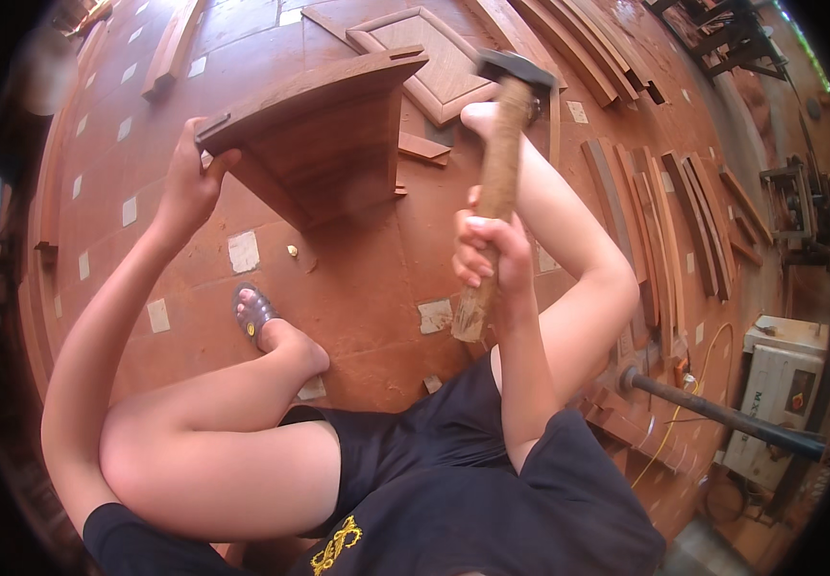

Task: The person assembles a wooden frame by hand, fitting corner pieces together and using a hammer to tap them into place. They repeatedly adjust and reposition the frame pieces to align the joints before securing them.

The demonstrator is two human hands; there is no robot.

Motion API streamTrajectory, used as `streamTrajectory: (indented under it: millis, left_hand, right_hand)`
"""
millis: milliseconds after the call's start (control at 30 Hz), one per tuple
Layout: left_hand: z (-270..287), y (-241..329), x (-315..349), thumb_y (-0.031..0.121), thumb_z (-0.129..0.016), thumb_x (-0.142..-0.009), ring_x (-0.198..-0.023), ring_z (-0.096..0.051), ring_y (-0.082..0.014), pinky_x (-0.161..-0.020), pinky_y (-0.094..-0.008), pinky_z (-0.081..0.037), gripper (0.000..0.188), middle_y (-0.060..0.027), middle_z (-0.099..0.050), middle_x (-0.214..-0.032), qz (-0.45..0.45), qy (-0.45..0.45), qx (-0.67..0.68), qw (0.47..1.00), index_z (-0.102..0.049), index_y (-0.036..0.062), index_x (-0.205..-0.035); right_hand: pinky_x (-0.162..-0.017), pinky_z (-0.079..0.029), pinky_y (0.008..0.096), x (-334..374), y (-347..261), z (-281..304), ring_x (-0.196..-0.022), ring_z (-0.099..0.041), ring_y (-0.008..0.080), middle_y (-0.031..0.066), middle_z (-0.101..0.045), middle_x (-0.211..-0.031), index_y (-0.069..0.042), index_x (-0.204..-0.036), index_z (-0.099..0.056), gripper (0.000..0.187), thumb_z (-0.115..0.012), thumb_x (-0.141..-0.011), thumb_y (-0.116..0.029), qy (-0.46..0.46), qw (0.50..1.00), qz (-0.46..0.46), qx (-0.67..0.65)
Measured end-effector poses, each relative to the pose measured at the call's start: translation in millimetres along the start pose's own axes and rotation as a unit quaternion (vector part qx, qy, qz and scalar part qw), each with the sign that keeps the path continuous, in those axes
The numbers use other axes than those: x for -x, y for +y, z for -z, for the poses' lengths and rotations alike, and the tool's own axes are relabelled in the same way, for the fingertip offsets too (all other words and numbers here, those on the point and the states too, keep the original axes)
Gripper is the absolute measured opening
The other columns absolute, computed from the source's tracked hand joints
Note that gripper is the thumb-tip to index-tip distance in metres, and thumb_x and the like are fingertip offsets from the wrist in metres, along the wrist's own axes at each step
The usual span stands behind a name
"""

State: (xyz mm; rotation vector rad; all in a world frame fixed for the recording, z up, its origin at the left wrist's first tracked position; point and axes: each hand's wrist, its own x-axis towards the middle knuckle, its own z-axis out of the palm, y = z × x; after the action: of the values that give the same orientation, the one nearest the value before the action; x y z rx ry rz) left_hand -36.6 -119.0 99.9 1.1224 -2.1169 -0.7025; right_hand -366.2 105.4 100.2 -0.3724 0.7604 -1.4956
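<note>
A dark brown wooden panel (324,158) with a framed edge stands tilted in front of me, its long top rail (319,84) running from near left to far right. My left hand (202,178) grips the panel's left corner, thumb on the near side and fingers behind it. In my right hand (492,252) is a hammer (503,158), its wooden handle in my closed fingers. The dark metal hammer head is raised, right of the panel and apart from it. Behind the panel lies a paler framed wooden panel (434,67) on the floor.
Several long wooden strips (660,230) lie on the tiled floor at the right, with more boards (578,48) at the far right and one (173,48) at the far left. A pale metal machine box (780,384) and a dark pipe (722,415) stand at right. My legs flank the panel.
</note>
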Motion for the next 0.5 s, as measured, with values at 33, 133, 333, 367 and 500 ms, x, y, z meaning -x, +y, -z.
streamTrajectory:
  millis: [33,133,333,367,500]
  left_hand:
    - [-1.3,3.4,4.2,0.007,-0.067,-0.093,-0.106,-0.062,-0.0270,-0.088,-0.0377,-0.049,0.040,-0.0165,-0.064,-0.112,0.006,-0.002,0.010,1.000,-0.046,0.0012,-0.126]
    - [8.9,-12.0,7.2,0.005,-0.064,-0.095,-0.110,-0.060,-0.0270,-0.092,-0.0371,-0.047,0.039,-0.0169,-0.062,-0.114,-0.020,-0.023,0.002,1.000,-0.044,0.0016,-0.129]
    - [-1.5,1.2,2.0,0.002,-0.062,-0.095,-0.111,-0.061,-0.0301,-0.094,-0.0391,-0.046,0.041,-0.0194,-0.063,-0.114,-0.046,-0.031,0.022,0.998,-0.041,0.0000,-0.129]
    - [-3.3,2.1,3.7,0.002,-0.063,-0.094,-0.110,-0.061,-0.0316,-0.094,-0.0397,-0.046,0.041,-0.0201,-0.063,-0.113,-0.029,-0.033,0.021,0.999,-0.040,-0.0003,-0.128]
    - [1.2,1.3,4.3,0.000,-0.062,-0.094,-0.110,-0.060,-0.0396,-0.093,-0.0426,-0.045,0.040,-0.0234,-0.062,-0.111,-0.042,-0.045,0.002,0.998,-0.036,0.0002,-0.125]
  right_hand:
    - [-0.036,-0.037,0.0262,-2.2,-6.8,-3.2,-0.040,-0.036,0.0081,0.0039,-0.042,-0.068,-0.005,-0.112,-0.045,0.026,-0.055,-0.088,-0.006,-0.021,0.998,-0.037,0.037]
    - [-0.035,-0.036,0.0262,-8.8,-19.5,-7.6,-0.039,-0.036,0.0086,0.0055,-0.044,-0.069,-0.003,-0.113,-0.045,0.029,-0.057,-0.087,-0.006,-0.071,0.992,-0.087,0.056]
    - [-0.033,-0.035,0.0250,-16.9,-24.0,24.6,-0.038,-0.033,0.0075,0.0022,-0.041,-0.068,-0.004,-0.117,-0.045,0.030,-0.053,-0.090,-0.009,-0.104,0.992,-0.026,-0.061]
    - [-0.032,-0.035,0.0249,-18.7,-23.9,32.6,-0.038,-0.033,0.0072,0.0016,-0.040,-0.067,-0.005,-0.118,-0.044,0.030,-0.052,-0.090,-0.009,-0.096,0.992,-0.009,-0.079]
    - [-0.031,-0.034,0.0244,-17.6,-17.9,38.4,-0.037,-0.034,0.0065,0.0007,-0.039,-0.066,-0.005,-0.120,-0.044,0.034,-0.055,-0.088,-0.008,-0.036,0.999,0.005,-0.041]
